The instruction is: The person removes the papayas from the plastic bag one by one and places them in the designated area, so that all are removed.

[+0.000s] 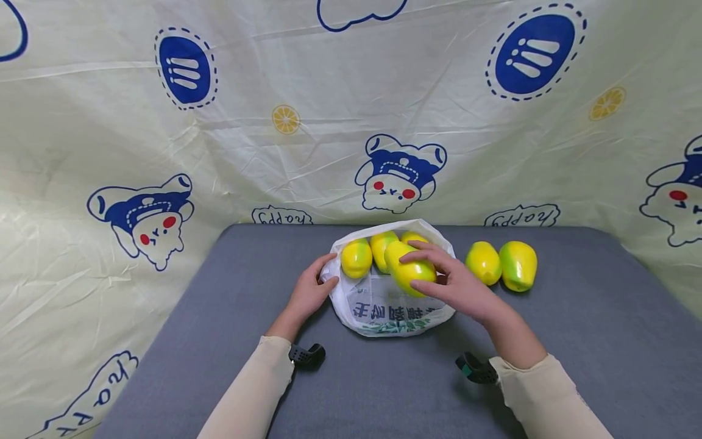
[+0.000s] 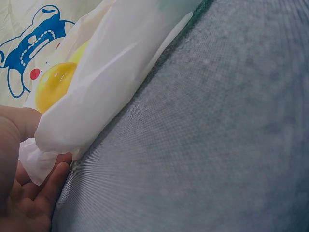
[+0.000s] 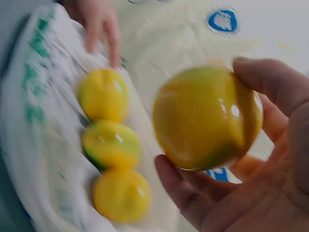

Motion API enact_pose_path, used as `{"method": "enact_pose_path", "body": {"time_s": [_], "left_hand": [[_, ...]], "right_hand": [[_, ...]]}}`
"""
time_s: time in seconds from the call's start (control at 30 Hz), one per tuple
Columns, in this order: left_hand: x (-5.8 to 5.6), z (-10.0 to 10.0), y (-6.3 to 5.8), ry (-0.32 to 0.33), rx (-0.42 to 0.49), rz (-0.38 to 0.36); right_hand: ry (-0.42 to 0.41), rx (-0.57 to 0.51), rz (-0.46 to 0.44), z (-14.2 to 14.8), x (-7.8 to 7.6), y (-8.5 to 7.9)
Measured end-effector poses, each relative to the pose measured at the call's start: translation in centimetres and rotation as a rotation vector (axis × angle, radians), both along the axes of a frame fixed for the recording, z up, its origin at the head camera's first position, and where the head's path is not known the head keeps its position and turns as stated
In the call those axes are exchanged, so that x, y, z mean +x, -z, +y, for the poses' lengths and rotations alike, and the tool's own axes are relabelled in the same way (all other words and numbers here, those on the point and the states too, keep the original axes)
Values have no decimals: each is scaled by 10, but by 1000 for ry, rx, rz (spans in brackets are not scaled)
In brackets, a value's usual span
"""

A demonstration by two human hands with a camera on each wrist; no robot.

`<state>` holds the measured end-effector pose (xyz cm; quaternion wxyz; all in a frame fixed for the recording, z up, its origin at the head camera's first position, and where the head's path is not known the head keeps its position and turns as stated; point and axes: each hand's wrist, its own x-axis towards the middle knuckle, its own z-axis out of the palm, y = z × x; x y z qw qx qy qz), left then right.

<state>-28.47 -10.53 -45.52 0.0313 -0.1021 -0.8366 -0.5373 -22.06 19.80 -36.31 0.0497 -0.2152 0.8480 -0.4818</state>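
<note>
Gray cloth (image 1: 219,317) below, left hand (image 1: 309,292) pinches bag (image 1: 347,305), right hand (image 1: 460,286) grips fruit (image 1: 408,272) (long axis slanting away leftward).

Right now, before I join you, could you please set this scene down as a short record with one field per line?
left hand: holds the left edge of the white bag
right hand: grips one yellow-green fruit over the bag's mouth
bag state: open, lying on the grey table
in bag: three fruits visible, side by side
outside bag: two fruits on the table, right of the bag
behind: pale printed sheet
</note>
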Motion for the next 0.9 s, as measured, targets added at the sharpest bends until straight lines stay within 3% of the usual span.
{"method": "enact_pose_path", "body": {"time_s": [0.27, 0.43, 0.63, 0.9], "left_hand": [[1, 0, -1, 0, -5, -7], [1, 1, -2, -2, 4, -14], [1, 0, -2, -8, 8, -17], [1, 0, -1, -4, -3, -26]], "right_hand": [[-5, 64, 12, 54, 10, -26], [-8, 117, 16, 83, 13, -33], [0, 171, 12, 120, 12, -28], [63, 166, -34, 171, 18, -12]]}}
